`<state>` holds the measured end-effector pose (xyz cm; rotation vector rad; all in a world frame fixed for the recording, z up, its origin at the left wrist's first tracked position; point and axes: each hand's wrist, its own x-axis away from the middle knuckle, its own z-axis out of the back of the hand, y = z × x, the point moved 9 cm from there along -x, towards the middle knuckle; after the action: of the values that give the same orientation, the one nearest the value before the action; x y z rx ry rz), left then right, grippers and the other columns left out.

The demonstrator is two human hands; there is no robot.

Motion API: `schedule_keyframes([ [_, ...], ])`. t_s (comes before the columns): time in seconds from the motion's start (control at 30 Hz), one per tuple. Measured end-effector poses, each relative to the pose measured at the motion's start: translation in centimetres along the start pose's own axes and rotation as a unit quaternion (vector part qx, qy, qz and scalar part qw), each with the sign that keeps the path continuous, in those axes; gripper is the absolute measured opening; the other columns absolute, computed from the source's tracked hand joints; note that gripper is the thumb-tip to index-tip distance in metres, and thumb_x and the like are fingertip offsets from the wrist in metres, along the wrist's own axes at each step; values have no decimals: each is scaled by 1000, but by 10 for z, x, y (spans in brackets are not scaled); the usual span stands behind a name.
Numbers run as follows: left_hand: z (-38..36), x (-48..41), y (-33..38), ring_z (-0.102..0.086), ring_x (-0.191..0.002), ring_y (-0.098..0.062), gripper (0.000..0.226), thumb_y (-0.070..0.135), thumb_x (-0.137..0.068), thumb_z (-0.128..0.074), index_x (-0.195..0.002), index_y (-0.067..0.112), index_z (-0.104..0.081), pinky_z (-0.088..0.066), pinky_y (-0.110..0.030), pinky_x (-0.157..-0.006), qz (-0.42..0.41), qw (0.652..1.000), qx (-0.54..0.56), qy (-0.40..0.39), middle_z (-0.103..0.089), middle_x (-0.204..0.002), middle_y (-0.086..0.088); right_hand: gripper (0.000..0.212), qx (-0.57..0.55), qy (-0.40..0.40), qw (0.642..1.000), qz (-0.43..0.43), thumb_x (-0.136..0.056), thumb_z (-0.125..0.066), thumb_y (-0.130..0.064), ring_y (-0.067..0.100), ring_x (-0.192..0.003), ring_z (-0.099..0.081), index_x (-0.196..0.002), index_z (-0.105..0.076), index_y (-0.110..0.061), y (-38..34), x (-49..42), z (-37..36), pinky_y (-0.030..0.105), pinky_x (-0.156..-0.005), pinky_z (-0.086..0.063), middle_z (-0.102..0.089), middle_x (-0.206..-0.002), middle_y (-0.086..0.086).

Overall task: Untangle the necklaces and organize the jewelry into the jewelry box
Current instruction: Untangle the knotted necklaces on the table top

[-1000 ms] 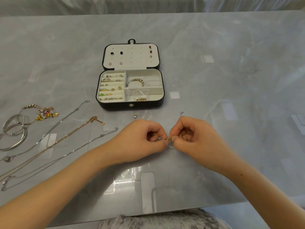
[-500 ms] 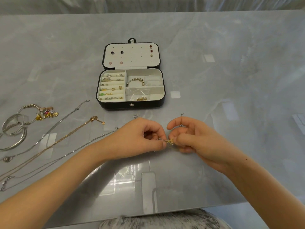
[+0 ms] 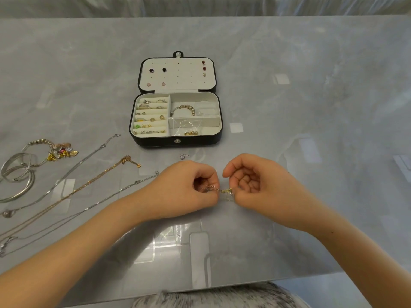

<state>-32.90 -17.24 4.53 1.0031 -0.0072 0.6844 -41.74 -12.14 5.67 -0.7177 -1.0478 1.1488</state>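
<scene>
A black jewelry box (image 3: 175,142) lies open on the table ahead of me, with rings and earrings in its left slots, a beaded bracelet and small bags on the right, and studs in the lid. Just in front of it, my left hand (image 3: 186,190) and my right hand (image 3: 255,187) pinch the two ends of a small gold jewelry piece (image 3: 224,191) between fingertips, held just above the table. Three necklaces lie straightened at the left: a silver one (image 3: 73,166), a gold one (image 3: 89,182) and a thin silver one (image 3: 93,206).
Silver bangles (image 3: 17,176) and a charm bracelet (image 3: 57,151) rest at the far left. A small silver earring (image 3: 183,156) lies between the box and my hands. The grey marble table (image 3: 311,130) extends to the right; its front edge runs near my body.
My right hand's fingers uncurled briefly, then closed again round the small gold piece. Both hands stayed in the same spot in front of the box.
</scene>
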Motion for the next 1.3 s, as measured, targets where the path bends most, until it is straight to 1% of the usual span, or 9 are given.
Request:
schedule_keyframes([
  [0.17,7,2,3,-51,-64,-24,11,27,-75,-75,-84,26,-68,-44,-32,-62,-21,998,62,25,-56,-73,-18,25,-48,-10,999,-8,-77,-57,7,11,-61,-45,-87,-60,-16,1,-2,0,22,-62,-43,-58,-70,0],
  [0.37,4,0,4,-54,-68,-35,9,32,-73,-74,-80,27,-70,-49,-43,-66,-23,993,111,15,-59,-77,-25,21,-63,-21,998,-7,-79,-61,5,12,-61,-45,-88,-58,-14,2,-2,-1,20,-59,-43,-59,-70,0],
  [0.47,2,-2,3,-50,-58,-21,4,24,-76,-74,-74,24,-71,-47,-36,-63,-10,995,98,2,-59,-67,-14,25,-15,-6,1000,17,-77,-60,5,6,-58,-45,-87,-59,-18,-4,-1,-1,14,-57,-41,-60,-73,4],
  [0.53,-1,-2,3,-44,-54,-9,12,19,-76,-73,-68,26,-67,-42,-32,-59,-6,997,77,-8,-52,-58,-5,29,41,12,998,48,-74,-59,6,4,-58,-46,-85,-59,-21,-11,0,-1,11,-58,-40,-60,-71,-3],
  [0.6,-2,-3,2,-39,-53,-7,15,19,-75,-72,-64,25,-64,-37,-28,-57,3,997,71,-9,-43,-53,4,29,104,25,991,78,-74,-60,3,6,-64,-49,-86,-58,-23,-16,1,-2,13,-61,-42,-58,-70,-8],
  [0.7,0,-5,0,-38,-54,-10,10,25,-71,-71,-66,19,-65,-36,-31,-58,6,997,73,2,-40,-53,4,23,171,46,977,118,-77,-57,-3,5,-73,-49,-88,-57,-23,-21,4,-3,17,-68,-42,-51,-69,-16],
  [0.9,7,-3,-3,-41,-51,-9,12,10,-75,-70,-67,19,-70,-38,-24,-57,20,993,100,54,-44,-51,1,29,122,81,988,50,-76,-57,0,6,-64,-49,-83,-56,-28,-7,3,2,15,-62,-41,-53,-65,-8],
  [1.1,3,-3,-7,-45,-54,-7,10,18,-81,-63,-73,21,-67,-44,-28,-63,34,995,85,49,-51,-58,0,26,-16,79,996,-41,-74,-55,3,8,-59,-48,-82,-66,-19,10,-1,3,20,-62,-45,-55,-64,-5],
  [1.3,2,-1,-5,-46,-55,-7,8,20,-83,-64,-75,22,-67,-45,-28,-63,18,997,74,26,-51,-57,6,25,44,86,994,-46,-77,-56,-3,4,-46,-38,-78,-70,-23,6,2,3,9,-47,-34,-46,-51,-5],
])
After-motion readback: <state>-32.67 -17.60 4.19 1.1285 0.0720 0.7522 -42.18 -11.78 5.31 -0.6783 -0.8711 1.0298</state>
